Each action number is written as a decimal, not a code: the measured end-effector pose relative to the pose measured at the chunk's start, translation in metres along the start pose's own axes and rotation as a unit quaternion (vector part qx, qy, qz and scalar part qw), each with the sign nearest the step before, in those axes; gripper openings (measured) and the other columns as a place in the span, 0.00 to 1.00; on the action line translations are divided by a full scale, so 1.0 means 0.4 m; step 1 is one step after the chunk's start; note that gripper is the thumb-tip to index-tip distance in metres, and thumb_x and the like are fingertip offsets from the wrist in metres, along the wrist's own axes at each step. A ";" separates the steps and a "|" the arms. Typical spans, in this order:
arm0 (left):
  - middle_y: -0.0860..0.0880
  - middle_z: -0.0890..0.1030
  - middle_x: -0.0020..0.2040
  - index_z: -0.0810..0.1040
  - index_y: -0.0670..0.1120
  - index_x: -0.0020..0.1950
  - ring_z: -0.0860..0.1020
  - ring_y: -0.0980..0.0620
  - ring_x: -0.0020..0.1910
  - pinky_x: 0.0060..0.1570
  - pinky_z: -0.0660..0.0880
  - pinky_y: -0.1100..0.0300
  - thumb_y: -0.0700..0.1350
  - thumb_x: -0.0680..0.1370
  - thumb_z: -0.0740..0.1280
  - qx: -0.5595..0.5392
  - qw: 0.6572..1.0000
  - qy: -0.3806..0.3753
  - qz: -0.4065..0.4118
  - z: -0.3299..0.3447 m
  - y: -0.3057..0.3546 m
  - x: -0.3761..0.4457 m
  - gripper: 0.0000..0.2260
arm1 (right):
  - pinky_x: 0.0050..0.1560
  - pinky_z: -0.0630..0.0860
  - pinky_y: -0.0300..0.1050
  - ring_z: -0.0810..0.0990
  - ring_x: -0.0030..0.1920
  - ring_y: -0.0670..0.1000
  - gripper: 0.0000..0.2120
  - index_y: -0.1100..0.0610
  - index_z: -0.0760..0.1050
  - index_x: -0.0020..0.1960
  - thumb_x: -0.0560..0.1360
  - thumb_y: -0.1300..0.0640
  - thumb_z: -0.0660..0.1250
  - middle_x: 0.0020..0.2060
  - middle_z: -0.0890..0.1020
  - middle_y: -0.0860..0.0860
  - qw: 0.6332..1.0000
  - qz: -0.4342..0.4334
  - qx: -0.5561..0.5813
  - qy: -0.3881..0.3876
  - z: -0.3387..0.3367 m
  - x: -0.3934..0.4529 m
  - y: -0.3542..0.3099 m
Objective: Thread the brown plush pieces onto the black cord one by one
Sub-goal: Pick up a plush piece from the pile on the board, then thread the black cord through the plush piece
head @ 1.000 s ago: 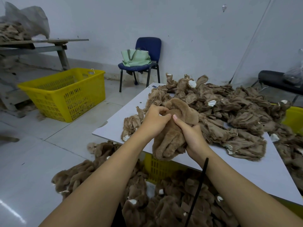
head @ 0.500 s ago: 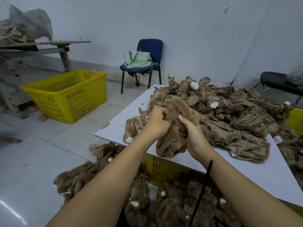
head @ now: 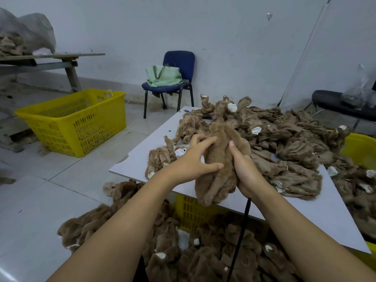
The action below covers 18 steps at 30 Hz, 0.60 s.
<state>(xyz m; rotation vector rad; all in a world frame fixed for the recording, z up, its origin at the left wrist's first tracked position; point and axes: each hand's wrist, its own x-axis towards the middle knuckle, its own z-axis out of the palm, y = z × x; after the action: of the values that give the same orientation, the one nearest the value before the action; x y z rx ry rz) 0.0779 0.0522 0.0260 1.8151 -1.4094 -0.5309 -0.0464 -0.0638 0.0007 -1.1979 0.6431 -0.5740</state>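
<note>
A brown plush piece [head: 218, 165] hangs upright over the near edge of the white table [head: 317, 216]. My right hand [head: 244, 171] grips it from the right, thumb up against the fur. My left hand [head: 193, 159] lies against its left side with fingers spread and fairly straight. A black cord [head: 240, 239] runs down from under my right wrist toward the bottom of the view. A large pile of brown plush pieces [head: 284, 143] covers the table behind my hands. More plush pieces [head: 203, 257] lie heaped below the table edge.
A yellow crate [head: 75, 121] stands on the floor at left; another yellow crate [head: 189, 212] sits under the table. A blue chair [head: 173, 82] with a green bag is by the back wall. A black seat [head: 341, 104] is at far right.
My left hand has loosened from a curled grip on the top of the plush piece to spread fingers on its side. The piece now hangs longer and straighter.
</note>
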 end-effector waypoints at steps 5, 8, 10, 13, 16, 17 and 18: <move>0.59 0.55 0.81 0.51 0.55 0.83 0.59 0.63 0.75 0.59 0.67 0.78 0.52 0.80 0.71 -0.084 0.996 0.010 0.018 0.020 0.023 -0.016 0.38 | 0.50 0.84 0.50 0.85 0.57 0.54 0.22 0.53 0.79 0.64 0.76 0.41 0.69 0.56 0.86 0.54 0.995 -0.017 0.072 -0.067 -0.021 -0.046 -0.019; 0.56 0.64 0.79 0.58 0.53 0.81 0.66 0.56 0.75 0.70 0.72 0.56 0.49 0.79 0.71 -0.115 0.990 0.047 0.060 0.032 0.044 -0.026 0.34 | 0.54 0.83 0.51 0.84 0.60 0.54 0.25 0.53 0.76 0.68 0.76 0.40 0.70 0.59 0.85 0.53 0.992 -0.033 0.059 -0.110 -0.045 -0.084 -0.027; 0.55 0.68 0.76 0.61 0.52 0.80 0.71 0.55 0.72 0.69 0.74 0.49 0.47 0.79 0.72 -0.135 0.984 0.092 0.068 0.045 0.057 -0.032 0.33 | 0.56 0.82 0.53 0.84 0.60 0.51 0.26 0.50 0.77 0.67 0.75 0.36 0.68 0.59 0.85 0.49 0.994 -0.049 -0.008 -0.095 -0.063 -0.109 -0.030; 0.55 0.73 0.71 0.65 0.53 0.77 0.74 0.56 0.69 0.66 0.76 0.50 0.47 0.77 0.74 -0.182 0.968 0.158 0.070 0.065 0.072 -0.034 0.31 | 0.52 0.82 0.51 0.85 0.57 0.51 0.21 0.43 0.83 0.59 0.73 0.33 0.65 0.56 0.86 0.48 0.990 -0.067 -0.090 -0.086 -0.091 -0.141 -0.032; 0.59 0.79 0.64 0.73 0.63 0.67 0.79 0.59 0.62 0.61 0.80 0.53 0.46 0.77 0.74 -0.301 0.938 0.168 0.047 0.084 0.083 -0.038 0.23 | 0.54 0.83 0.53 0.85 0.56 0.55 0.17 0.45 0.84 0.57 0.76 0.38 0.65 0.57 0.86 0.52 0.986 -0.058 -0.102 -0.119 -0.114 -0.167 -0.034; 0.60 0.80 0.61 0.74 0.67 0.62 0.80 0.58 0.61 0.61 0.80 0.52 0.45 0.77 0.74 -0.328 0.929 0.166 0.036 0.089 0.085 -0.038 0.21 | 0.52 0.83 0.52 0.85 0.55 0.55 0.17 0.47 0.84 0.59 0.77 0.40 0.66 0.57 0.86 0.53 0.986 -0.063 -0.099 -0.122 -0.120 -0.172 -0.035; 0.59 0.82 0.60 0.75 0.68 0.59 0.81 0.56 0.61 0.60 0.80 0.50 0.45 0.77 0.74 -0.350 0.923 0.159 0.025 0.093 0.087 -0.037 0.20 | 0.49 0.83 0.49 0.85 0.54 0.55 0.17 0.50 0.83 0.61 0.78 0.43 0.67 0.57 0.85 0.54 0.986 -0.072 -0.096 -0.116 -0.126 -0.175 -0.035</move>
<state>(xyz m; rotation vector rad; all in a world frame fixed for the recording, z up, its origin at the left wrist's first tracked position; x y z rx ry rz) 0.0249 0.0511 0.0280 1.2101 -0.8798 -0.5859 -0.1318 -0.0508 0.0127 -1.4775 0.4226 -0.4917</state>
